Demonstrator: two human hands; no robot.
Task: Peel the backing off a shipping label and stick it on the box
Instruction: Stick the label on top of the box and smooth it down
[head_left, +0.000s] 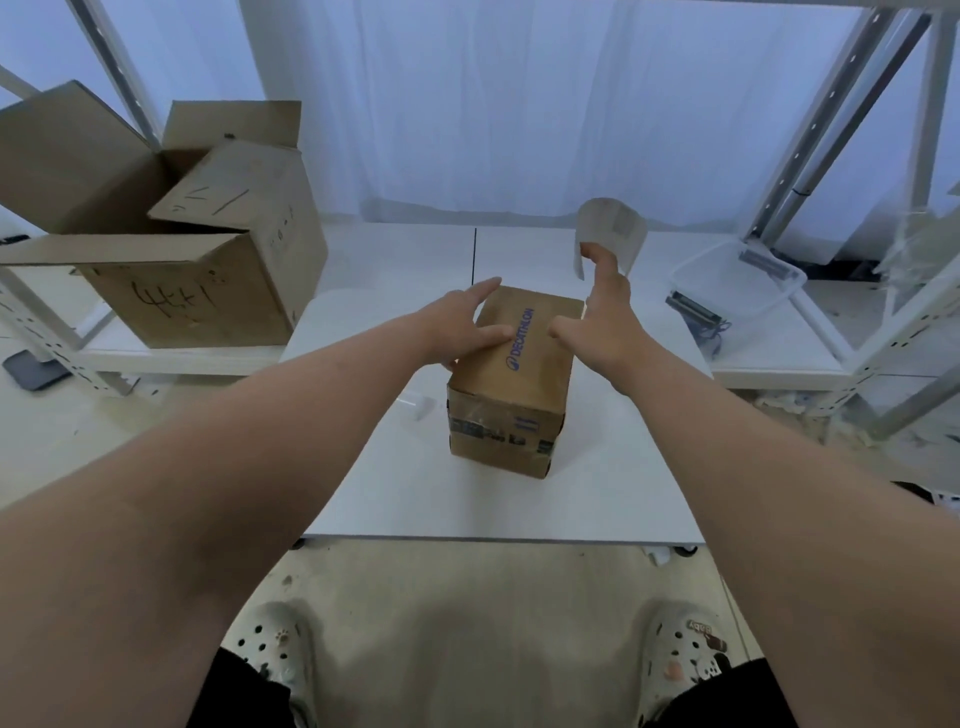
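A small brown cardboard box (511, 384) with blue lettering on top stands in the middle of the white table (395, 467). My left hand (462, 325) rests on the box's far left top edge, fingers spread. My right hand (605, 312) hovers by the box's far right corner. A curled white shipping label (615, 228) sticks up from its fingertips, above and behind the box. Whether the backing is on the label cannot be made out.
A large open cardboard box (197, 244) sits on a low shelf at the left. A clear plastic tub (737, 280) lies on the shelf at the right, beside metal rack posts (810, 135). A small white scrap (421, 408) lies left of the box.
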